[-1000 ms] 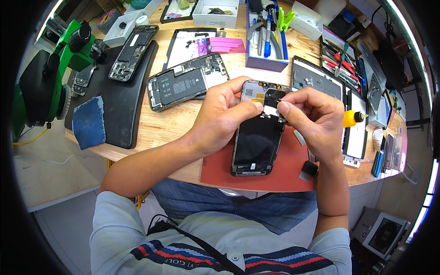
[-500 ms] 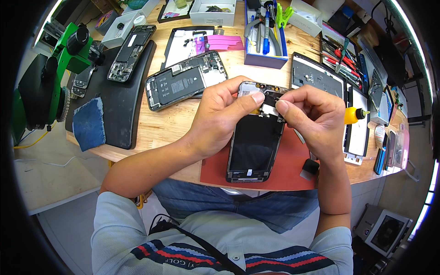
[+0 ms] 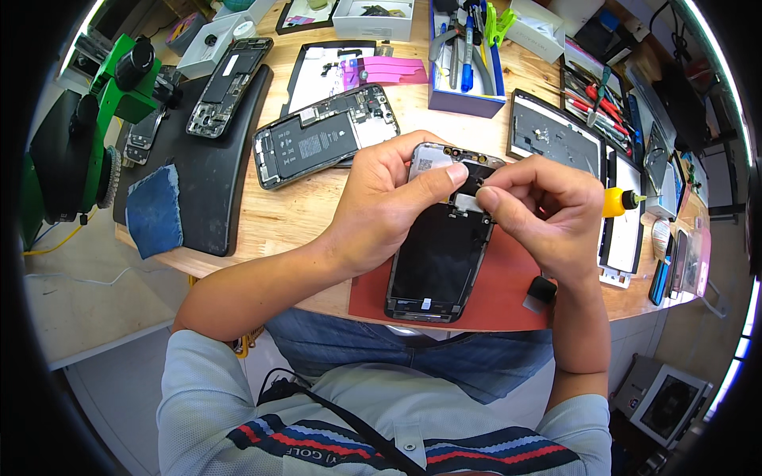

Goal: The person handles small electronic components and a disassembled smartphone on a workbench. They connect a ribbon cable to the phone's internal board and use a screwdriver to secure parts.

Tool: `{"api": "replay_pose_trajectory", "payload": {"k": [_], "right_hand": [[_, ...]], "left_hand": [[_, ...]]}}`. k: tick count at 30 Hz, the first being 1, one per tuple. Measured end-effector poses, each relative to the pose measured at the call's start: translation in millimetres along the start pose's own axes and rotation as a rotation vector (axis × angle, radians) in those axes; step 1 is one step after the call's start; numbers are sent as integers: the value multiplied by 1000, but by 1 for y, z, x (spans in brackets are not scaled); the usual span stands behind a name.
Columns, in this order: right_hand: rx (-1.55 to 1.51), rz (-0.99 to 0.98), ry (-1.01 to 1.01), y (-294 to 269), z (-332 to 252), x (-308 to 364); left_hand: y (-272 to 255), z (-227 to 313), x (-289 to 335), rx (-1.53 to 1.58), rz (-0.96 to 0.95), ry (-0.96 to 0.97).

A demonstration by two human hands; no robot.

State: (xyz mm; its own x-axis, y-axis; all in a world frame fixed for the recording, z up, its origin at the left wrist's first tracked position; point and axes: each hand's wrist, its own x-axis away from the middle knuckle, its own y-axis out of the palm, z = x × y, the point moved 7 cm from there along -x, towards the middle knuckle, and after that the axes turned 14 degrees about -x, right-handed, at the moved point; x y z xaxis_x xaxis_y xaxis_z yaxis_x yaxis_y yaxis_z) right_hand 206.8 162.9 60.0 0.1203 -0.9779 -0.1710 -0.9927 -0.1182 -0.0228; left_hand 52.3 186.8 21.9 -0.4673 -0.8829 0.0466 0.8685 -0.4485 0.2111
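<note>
The left hand [image 3: 381, 194] gripped a glossy black phone screen panel [image 3: 438, 262] over the smooth red mat [image 3: 504, 293], thumb pressed beside its code label [image 3: 426, 163]. The right hand's [image 3: 553, 213] fingers bunched at its upper corner; whether they pinched anything was unclear. Tiny print covered a flat battery [image 3: 316, 145] on the wood-grained worktop [image 3: 286, 222].

"What does the phone screen assembly [image 3: 439, 254] look like?"

"Long and rounded at the corners, inner face showing: black panel, thin grey frame, silvery-grey top section, pale plate [image 3: 470, 203] just below that, small white tab [image 3: 426, 304] near the bottom end."

"And its pose?"

"Held over the red mat [image 3: 516, 309], bottom end just beside the table's [image 3: 290, 226] front edge, top end pointing away from that edge and slightly right."

"Touching the mat?"

"Can't tell. Its upper right side is partly hidden, too."
</note>
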Motion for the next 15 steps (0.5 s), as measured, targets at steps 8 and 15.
{"api": "replay_pose_trajectory", "payload": {"k": [8, 15], "right_hand": [[-39, 54, -66, -8, -12, -1], [-91, 110, -9, -12, -11, -1]], "left_hand": [[-1, 2, 2, -22, 1, 5], [0, 1, 2, 28, -4, -76]]}}
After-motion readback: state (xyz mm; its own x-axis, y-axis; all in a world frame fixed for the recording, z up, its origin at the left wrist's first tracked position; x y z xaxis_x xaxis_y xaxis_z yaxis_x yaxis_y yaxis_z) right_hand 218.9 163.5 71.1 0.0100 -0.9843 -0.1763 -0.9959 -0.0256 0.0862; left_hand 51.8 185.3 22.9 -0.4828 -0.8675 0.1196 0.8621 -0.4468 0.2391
